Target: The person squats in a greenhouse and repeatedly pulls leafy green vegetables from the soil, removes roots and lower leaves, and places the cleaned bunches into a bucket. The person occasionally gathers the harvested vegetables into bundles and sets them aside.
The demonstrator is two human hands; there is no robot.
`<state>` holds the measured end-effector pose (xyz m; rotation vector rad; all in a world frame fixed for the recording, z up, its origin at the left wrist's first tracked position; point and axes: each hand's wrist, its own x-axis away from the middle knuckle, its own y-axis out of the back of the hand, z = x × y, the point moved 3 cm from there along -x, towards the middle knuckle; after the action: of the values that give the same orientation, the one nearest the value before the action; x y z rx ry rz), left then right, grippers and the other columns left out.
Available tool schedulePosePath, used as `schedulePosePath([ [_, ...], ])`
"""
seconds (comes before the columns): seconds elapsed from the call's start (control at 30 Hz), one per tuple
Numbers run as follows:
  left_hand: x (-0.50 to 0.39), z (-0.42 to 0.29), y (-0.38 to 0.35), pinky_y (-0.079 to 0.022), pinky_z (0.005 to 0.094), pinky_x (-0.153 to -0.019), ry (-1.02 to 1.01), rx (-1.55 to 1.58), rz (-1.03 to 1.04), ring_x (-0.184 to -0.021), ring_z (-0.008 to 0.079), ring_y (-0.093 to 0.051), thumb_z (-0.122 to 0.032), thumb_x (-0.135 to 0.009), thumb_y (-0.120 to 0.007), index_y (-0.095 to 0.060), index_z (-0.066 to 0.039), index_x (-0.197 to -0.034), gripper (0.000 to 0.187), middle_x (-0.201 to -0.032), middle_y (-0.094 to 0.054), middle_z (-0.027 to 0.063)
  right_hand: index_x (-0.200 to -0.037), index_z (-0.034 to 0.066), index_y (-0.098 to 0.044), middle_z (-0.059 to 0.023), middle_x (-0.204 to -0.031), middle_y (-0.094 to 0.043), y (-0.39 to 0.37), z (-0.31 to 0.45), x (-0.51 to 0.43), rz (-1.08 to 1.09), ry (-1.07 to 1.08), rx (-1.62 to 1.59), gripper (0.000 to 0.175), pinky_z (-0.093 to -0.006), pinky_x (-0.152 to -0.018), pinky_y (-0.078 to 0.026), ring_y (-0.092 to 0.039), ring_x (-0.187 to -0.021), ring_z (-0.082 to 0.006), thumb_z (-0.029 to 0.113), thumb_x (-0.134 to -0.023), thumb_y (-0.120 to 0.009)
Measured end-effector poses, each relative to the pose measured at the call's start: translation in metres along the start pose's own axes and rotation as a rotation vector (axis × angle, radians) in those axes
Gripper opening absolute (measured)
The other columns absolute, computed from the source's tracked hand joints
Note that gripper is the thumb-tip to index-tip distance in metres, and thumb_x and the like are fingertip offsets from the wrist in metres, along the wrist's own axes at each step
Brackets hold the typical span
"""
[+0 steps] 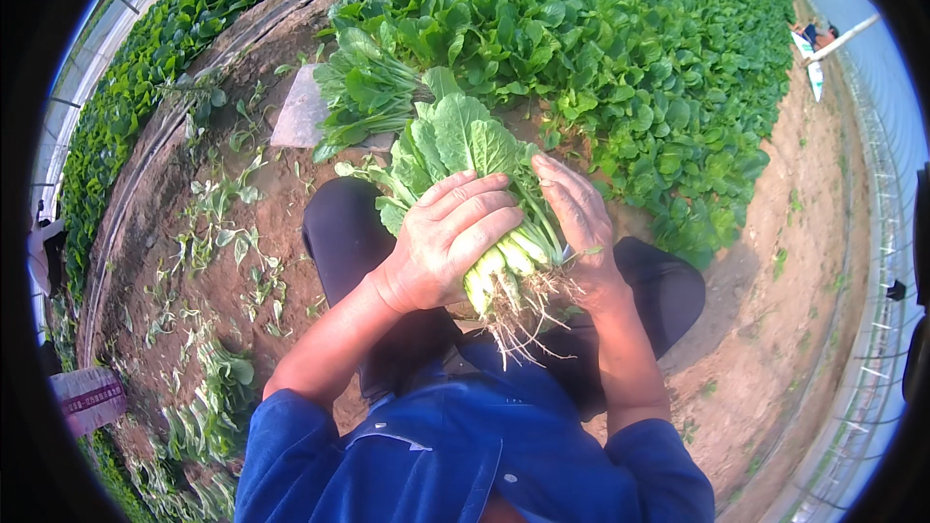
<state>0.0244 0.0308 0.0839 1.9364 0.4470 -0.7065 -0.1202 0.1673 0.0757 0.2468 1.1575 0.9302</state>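
Note:
A bunch of leafy greens (465, 145) with pale stems and bare, stringy roots is held between both hands above my lap. My left hand (465, 232) lies across its stems from the left, fingers bent over them. From the right, my right hand (581, 232) presses against the bunch, its fingers pointing up along the leaves; part of the palm is hidden behind the roots. The roots hang towards my blue jacket. Just beyond my left knee, another pile of cut greens (370, 94) rests partly on a flat pale board (301, 112).
A dense bed of growing greens (567, 29) stands ahead. Loose leaves (240, 232) litter the soil at left, with heaped greens (218, 392) at lower left. A dark hose (138, 181) runs along the left. The greenhouse wall (883, 232) curves at right; a person (825, 36) is far off.

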Motion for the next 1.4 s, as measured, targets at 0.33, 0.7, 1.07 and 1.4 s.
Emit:
schedulePosePath([
  [0.33, 0.002, 0.003, -0.018, -0.049, 0.0461, -0.098, 0.041, -0.121, -0.041, -0.108, 0.0314, -0.064, -0.023, -0.067, -0.072, -0.063, -0.004, -0.116, 0.053, -0.111, -0.064, 0.0120, -0.114, -0.0065, -0.065, -0.0243, -0.123, -0.064, 0.018, 0.020, -0.016, 0.146, -0.397, -0.296, 0.043, -0.0420, -0.100, -0.047, -0.061, -0.117, -0.0346, 0.026, -0.089, -0.075],
  [0.7, 0.011, 0.060, -0.033, -0.050, 0.0363, -0.096, 0.700, 0.835, -0.065, -0.106, 0.0203, -0.064, -0.020, -0.063, -0.087, -0.059, -0.001, -0.120, 0.066, -0.115, -0.067, 0.0095, -0.118, -0.0043, -0.065, -0.0177, -0.130, -0.063, 0.000, -0.069, 0.020, -0.220, -0.754, 0.242, 0.033, -0.0368, -0.104, -0.045, -0.061, -0.119, -0.0290, 0.010, -0.090, -0.072],
  [1.07, 0.010, 0.098, -0.047, -0.036, 0.0420, -0.115, 0.895, 1.306, -0.106, -0.134, 0.0282, -0.049, -0.036, -0.072, -0.082, -0.035, 0.005, -0.149, 0.099, -0.147, -0.048, 0.0174, -0.133, -0.0052, -0.055, -0.0244, -0.128, -0.060, -0.066, -0.055, -0.040, -0.122, -0.548, -0.344, 0.052, -0.0456, -0.098, -0.048, -0.059, -0.114, -0.0437, 0.032, -0.097, -0.062],
  [1.4, 0.068, 0.106, -0.019, -0.042, 0.0449, -0.111, 0.981, 1.202, -0.323, -0.129, 0.0320, -0.053, -0.035, -0.074, -0.081, -0.038, 0.004, -0.147, 0.093, -0.140, -0.051, 0.0190, -0.127, 0.0035, -0.064, -0.0210, -0.140, -0.052, -0.127, -0.043, -0.053, -0.101, -0.397, -0.237, 0.043, -0.0487, -0.104, -0.042, -0.053, -0.123, -0.0409, 0.022, -0.088, -0.069],
])
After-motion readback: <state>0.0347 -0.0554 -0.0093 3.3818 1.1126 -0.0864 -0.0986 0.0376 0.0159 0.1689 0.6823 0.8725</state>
